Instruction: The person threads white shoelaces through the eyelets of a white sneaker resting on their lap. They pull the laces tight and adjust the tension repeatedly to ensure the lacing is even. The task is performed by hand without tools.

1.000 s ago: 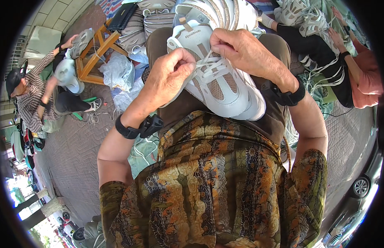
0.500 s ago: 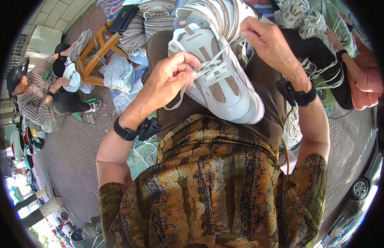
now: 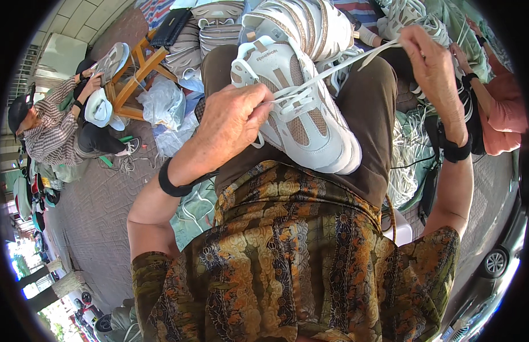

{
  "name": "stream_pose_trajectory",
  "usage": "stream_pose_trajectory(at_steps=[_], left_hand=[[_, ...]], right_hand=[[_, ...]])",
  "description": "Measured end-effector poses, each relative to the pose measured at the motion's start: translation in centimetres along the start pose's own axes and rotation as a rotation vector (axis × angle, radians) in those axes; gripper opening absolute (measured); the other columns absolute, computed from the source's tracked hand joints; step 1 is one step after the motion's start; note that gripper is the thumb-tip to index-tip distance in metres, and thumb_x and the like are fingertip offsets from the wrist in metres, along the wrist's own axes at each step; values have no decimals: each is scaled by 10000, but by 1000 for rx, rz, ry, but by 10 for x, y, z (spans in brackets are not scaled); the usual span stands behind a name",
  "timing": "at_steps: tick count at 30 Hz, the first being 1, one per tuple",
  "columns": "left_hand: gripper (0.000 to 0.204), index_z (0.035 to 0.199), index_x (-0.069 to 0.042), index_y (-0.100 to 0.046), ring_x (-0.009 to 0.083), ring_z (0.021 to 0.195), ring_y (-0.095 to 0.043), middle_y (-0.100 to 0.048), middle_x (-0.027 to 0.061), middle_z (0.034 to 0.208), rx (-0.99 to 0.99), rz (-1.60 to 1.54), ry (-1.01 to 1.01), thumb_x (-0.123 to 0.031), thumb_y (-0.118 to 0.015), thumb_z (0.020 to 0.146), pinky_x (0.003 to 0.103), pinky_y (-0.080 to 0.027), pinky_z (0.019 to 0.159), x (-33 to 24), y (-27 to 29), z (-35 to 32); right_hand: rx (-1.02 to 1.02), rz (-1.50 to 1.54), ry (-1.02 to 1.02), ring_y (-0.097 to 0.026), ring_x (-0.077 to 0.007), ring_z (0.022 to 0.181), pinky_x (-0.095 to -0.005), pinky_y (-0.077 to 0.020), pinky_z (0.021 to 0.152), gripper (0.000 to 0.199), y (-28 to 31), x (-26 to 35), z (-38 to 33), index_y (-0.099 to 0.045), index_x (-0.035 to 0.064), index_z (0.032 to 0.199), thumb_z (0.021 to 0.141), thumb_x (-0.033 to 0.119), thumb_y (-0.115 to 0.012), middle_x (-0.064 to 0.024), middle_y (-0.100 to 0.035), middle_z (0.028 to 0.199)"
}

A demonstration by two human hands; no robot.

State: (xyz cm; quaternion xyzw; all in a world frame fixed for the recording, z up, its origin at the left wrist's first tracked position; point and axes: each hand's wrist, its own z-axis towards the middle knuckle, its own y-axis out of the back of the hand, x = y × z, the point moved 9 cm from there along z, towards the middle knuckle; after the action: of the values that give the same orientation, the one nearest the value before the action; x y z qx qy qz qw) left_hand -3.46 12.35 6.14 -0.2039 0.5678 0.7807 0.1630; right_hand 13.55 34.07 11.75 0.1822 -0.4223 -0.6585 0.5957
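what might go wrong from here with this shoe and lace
The right hand holds the white lace stretched away from the shoe; too hard a pull might leave the lacing uneven.
The shoe seems to rest on the lap, and neither hand appears to grip its body, so a tug could shift it.
If the left hand loosens its pinch, the lacing may go slack.

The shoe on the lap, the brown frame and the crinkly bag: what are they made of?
Shoe: probably tan mesh, from its finely textured patches, with smooth, pale leather or synthetic panels. Frame: likely wood, smooth, with warm-brown, straight bars. Bag: seemingly thin plastic, glossy, cloudy and wrinkled.
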Motion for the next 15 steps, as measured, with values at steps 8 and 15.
stream_pose_trajectory(at_steps=[8, 15], left_hand=[[156, 830, 20, -640, 92, 839, -539, -601, 18, 956, 307, -762, 283, -121, -652, 896, 283, -453, 772, 20, -13, -2], [226, 809, -10, -660, 116, 987, -514, -599, 56, 1045, 218, -1058, 418, -210, -635, 912, 281, -382, 899, 48, -19, -17]], right_hand=[[-150, -681, -225, -651, -400, 856, -477, -515, 715, 203, 35, -177, -2, -575, 79, 1053, 956, 242, -501, -222, -651, 849], [257, -752, -635, -634, -409, 941, -505, -497, 759, 201, -38, -278, -50, -567, 52, 968, 883, 235, -562, -208, -665, 998]])
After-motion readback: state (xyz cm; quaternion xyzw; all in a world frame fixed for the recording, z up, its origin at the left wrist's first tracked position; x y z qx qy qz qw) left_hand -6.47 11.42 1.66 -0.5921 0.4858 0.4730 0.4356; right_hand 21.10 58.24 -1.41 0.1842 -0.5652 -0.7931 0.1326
